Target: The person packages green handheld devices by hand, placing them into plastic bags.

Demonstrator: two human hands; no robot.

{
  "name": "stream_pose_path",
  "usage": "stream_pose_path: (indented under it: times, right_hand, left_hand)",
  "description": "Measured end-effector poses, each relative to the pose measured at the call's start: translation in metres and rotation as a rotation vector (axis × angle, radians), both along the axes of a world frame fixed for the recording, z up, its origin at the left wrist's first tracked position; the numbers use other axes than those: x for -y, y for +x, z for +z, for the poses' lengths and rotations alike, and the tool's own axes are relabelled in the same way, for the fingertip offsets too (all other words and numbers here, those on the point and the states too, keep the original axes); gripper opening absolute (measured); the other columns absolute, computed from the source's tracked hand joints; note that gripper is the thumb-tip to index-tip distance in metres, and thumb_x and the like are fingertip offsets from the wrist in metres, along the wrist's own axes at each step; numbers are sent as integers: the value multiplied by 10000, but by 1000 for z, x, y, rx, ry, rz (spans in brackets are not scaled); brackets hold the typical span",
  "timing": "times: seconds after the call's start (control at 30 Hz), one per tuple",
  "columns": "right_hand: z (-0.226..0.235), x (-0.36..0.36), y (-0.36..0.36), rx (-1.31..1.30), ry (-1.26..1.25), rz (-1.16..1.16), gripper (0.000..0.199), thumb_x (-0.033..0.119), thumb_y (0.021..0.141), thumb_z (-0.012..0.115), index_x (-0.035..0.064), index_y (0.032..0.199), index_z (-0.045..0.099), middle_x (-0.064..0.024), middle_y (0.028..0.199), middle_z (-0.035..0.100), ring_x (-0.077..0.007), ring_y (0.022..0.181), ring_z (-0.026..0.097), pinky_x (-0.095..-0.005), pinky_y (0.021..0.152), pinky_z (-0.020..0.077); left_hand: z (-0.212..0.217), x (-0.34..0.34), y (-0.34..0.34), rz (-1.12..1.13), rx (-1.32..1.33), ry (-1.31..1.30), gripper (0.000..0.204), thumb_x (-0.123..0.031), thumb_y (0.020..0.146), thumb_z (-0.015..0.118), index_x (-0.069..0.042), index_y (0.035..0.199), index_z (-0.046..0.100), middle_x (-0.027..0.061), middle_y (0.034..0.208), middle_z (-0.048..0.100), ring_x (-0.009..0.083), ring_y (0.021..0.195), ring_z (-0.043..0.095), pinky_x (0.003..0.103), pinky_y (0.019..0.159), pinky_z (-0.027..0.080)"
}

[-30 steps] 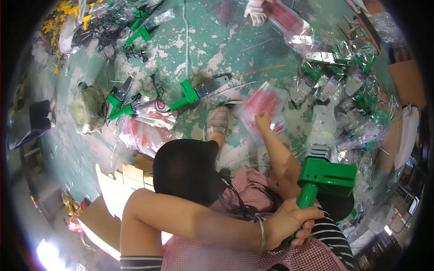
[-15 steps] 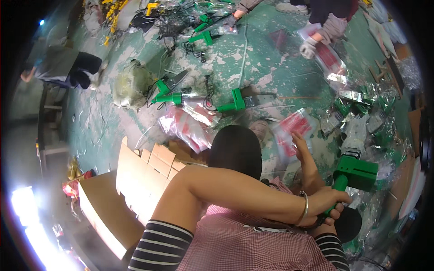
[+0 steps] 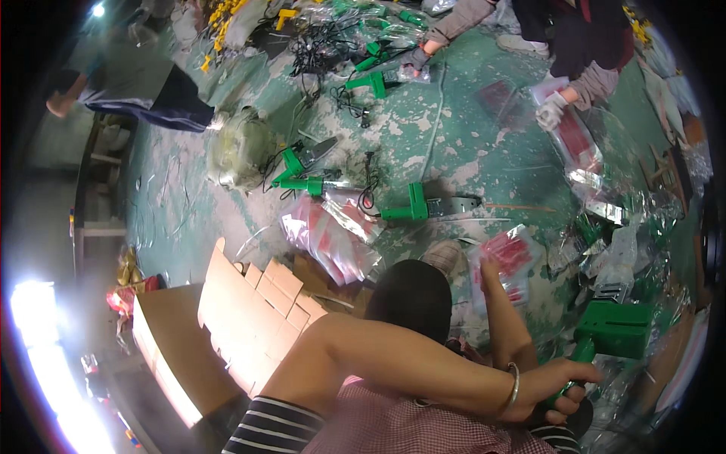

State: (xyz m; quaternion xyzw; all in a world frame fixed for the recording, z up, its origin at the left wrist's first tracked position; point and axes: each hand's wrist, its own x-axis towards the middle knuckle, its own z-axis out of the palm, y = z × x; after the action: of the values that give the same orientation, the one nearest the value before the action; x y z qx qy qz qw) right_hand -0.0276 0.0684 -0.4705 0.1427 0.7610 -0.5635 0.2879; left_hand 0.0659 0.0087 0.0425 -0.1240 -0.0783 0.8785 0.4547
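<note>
Down at the far left, a flattened cardboard box (image 3: 249, 318) lies open on a worn green floor (image 3: 469, 144), its flaps spread. Above it, near the top left, another person in dark clothes (image 3: 151, 98) bends over.

Toward the middle, several green tools lie scattered on the floor: one with black cords (image 3: 302, 178) and, a little to the right, a T-shaped green tool (image 3: 412, 208) lying flat. Between them and the box sits a heap of clear bags with red and white packets (image 3: 333, 238).

In the lower middle is the dark-haired head (image 3: 408, 299) of a person sitting close in front, in a pink checked top. That person's raised arm reaches up to a clear bag of red packets (image 3: 507, 261) and touches it.

The wearer's bare left arm, with a striped sleeve at the shoulder, crosses from lower left to lower right. The left hand (image 3: 556, 390), a thin bangle at its wrist, has its fingers wrapped tightly around the handle of a green power tool (image 3: 612, 329), which stands upright at the lower right, its boxy head above the fist. The right hand is hidden, so its fingers cannot be told.

At the top right, a co-worker's white-gloved hand (image 3: 550, 113) rests on more clear bags.
</note>
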Motion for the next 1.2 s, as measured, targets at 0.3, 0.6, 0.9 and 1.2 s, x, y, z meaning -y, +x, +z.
stream_pose_path:
  times: [0.3, 0.6, 0.9, 1.2]
  right_hand:
    - [60, -13, -14, 70, -73, -586, 231, 217, 802, 706, 8, 864, 629, -54, 730, 619, -157, 662, 580, -357, 583, 472]
    - [171, -137, -89, -918, 347, 475, 277, 203, 901, 584, 11, 1101, 592, -70, 939, 638, -202, 853, 609, -357, 742, 490]
    - [437, -186, -66, -979, -31, 39, 374, 175, 1012, 409, -43, 1311, 464, -145, 1249, 549, -230, 1124, 555, -336, 993, 427]
    - [454, -88, -42, -154, -1308, -135, 300, 58, 915, 535, 15, 1211, 517, -106, 1180, 584, -257, 1113, 554, -344, 929, 457]
  left_hand:
    - [-19, 5, -23, 214, 23, 16, 258, -310, 883, 602, -162, 772, 422, -76, 592, 377, 32, 442, 352, 212, 362, 245]
    - [-24, 17, -89, 345, -94, -67, 252, -269, 838, 644, -175, 752, 427, -95, 586, 413, 12, 431, 387, 184, 350, 269]
    - [-23, 47, -118, 488, -290, -323, 179, -166, 834, 664, -153, 808, 487, -59, 641, 442, 54, 502, 411, 224, 440, 306]
    - [-34, 74, -92, 469, -528, -964, 366, -317, 888, 658, -78, 1125, 515, 42, 966, 625, 98, 733, 544, 252, 649, 469]
